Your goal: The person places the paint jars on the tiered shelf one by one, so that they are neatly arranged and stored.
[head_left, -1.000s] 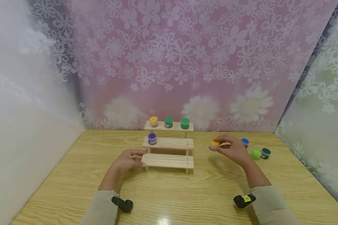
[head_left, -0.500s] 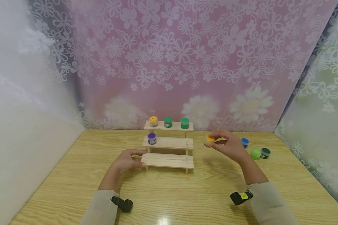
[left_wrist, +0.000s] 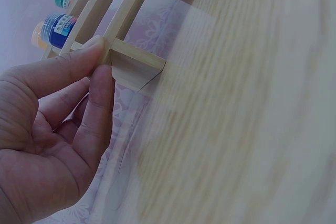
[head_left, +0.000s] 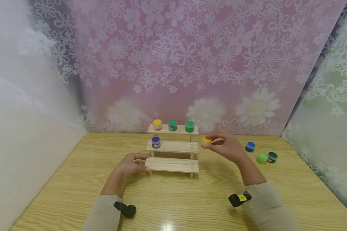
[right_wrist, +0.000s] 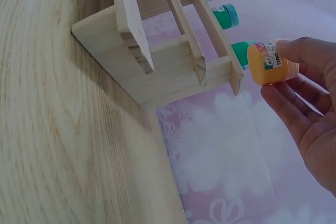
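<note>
A three-tier wooden display stand (head_left: 173, 164) stands on the table. My left hand (head_left: 132, 165) pinches the left end of its lowest tier between thumb and fingers, seen closely in the left wrist view. My right hand (head_left: 226, 147) holds a yellow paint jar (head_left: 206, 143) by thumb and fingertips in the air, just right of the middle tier. In the right wrist view, the jar (right_wrist: 268, 64) shows its printed label. A yellow jar (head_left: 157, 125) and two green jars (head_left: 172, 125) sit on the top tier. On the middle tier's left end is a purple jar (head_left: 155, 142).
Right of the right hand, a blue jar (head_left: 250, 147), a light green jar (head_left: 262, 158) and a dark green jar (head_left: 272, 157) stand on the wooden table (head_left: 173, 199). A floral curtain (head_left: 191, 64) hangs behind the table.
My right hand has moved left with the yellow paint jar, closer to the stand, uncovering more of the blue jar. My left hand has stayed on the lowest tier.
</note>
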A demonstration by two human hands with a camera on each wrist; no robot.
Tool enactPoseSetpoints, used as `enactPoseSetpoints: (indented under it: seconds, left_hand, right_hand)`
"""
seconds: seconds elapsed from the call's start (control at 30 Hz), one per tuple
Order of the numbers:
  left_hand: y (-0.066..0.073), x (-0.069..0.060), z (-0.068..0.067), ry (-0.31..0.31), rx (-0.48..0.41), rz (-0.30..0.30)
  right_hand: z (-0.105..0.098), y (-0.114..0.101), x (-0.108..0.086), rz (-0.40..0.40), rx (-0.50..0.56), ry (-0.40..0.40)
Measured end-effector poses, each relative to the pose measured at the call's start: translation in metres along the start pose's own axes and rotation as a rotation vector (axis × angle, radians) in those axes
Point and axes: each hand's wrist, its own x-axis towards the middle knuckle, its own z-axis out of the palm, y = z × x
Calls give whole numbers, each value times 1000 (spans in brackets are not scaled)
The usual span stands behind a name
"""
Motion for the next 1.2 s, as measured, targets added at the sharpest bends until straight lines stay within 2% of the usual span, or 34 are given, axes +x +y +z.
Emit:
enactPoseSetpoints:
  seconds: [0.37,0.73,0.93,1.07,1.2]
  left_hand:
    - [-1,-1,-2,-8,15,11]
    - [-1,-1,-2,-29,11,16]
    - [-1,-2,-3,-40,17,34]
    - [-1,-3,-2,-30,16,27]
    - [-2,-2,-2,-23,17,21]
  right_hand:
    - [15,-10,13,-105,26,-7]
    - [29,-16,26,-125,80,-27]
    - [39,-18,33,-67,138,-42]
    - [45,-25,37,-21,139,-50]
    - [53,-19,42,22,147,-53]
